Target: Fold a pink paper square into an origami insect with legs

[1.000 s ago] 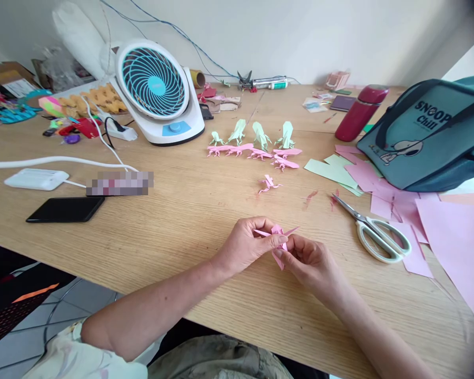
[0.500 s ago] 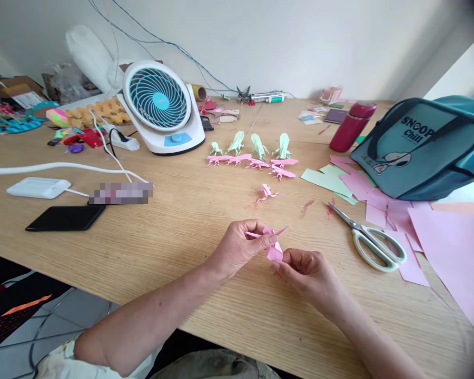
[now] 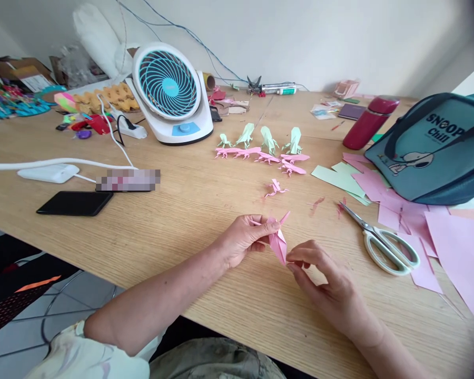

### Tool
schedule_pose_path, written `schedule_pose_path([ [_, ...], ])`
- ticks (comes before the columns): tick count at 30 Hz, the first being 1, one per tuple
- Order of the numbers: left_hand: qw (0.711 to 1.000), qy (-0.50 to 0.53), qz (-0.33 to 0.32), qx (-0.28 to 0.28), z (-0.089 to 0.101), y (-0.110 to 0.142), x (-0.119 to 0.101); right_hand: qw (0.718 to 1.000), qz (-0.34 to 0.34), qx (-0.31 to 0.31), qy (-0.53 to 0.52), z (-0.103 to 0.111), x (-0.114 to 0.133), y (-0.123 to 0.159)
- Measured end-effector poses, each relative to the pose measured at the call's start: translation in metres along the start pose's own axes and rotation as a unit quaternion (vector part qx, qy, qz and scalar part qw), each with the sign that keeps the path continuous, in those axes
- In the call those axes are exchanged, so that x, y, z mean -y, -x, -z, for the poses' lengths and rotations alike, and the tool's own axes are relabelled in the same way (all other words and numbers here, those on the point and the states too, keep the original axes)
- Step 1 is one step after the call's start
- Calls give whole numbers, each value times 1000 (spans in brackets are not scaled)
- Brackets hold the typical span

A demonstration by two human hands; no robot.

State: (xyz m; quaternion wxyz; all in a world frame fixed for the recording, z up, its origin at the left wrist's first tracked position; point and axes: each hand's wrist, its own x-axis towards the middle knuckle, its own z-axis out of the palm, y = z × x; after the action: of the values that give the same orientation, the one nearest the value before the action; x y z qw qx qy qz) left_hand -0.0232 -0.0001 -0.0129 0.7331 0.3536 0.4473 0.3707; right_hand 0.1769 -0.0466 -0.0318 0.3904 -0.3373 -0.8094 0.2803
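Above the front of the table, my left hand (image 3: pixel 248 238) pinches a folded pink paper figure (image 3: pixel 278 246) between thumb and fingers. Narrow pointed flaps stick out to either side of its upper end, and its wider creased body slants down to the right. At the body's lower tip, the thumb and index finger of my right hand (image 3: pixel 327 281) are closed on the paper. Beyond my hands stands a small pink origami figure (image 3: pixel 275 188) with thin legs. Behind it are several pink origami insects (image 3: pixel 266 157) and several pale green ones (image 3: pixel 267 138).
Scissors (image 3: pixel 391 250) with white handles lie at right beside pink paper sheets (image 3: pixel 458 258) and green paper pieces (image 3: pixel 337 178). A teal bag (image 3: pixel 438 152) and red flask (image 3: pixel 369 123) stand behind. At left are a fan (image 3: pixel 169 87), a black phone (image 3: pixel 75 203) and cables.
The paper figure's lower body shows more openly now, angled down-right. My right hand has shifted from the figure's middle to its lower tip, its fingers more extended. The camera view has shifted slightly.
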Motion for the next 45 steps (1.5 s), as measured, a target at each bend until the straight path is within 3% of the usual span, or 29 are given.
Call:
schedule_pose_path([
  [9,999,-19,15,27,-3,1,4,1000,27,11,-4,-3,2,-4],
  [18,999,-27,2,26,-4,0,4,994,-56,-5,-93,-6,2,-4],
  [28,997,-39,-60,18,-4,1,9,928,-232,-58,-284,-19,-9,2],
  [34,996,-23,-83,23,-3,-1,12,894,-254,-82,-359,-23,-6,-4],
  [45,987,-59,-143,49,-4,1,12,886,-278,-80,-363,-23,-3,-6],
])
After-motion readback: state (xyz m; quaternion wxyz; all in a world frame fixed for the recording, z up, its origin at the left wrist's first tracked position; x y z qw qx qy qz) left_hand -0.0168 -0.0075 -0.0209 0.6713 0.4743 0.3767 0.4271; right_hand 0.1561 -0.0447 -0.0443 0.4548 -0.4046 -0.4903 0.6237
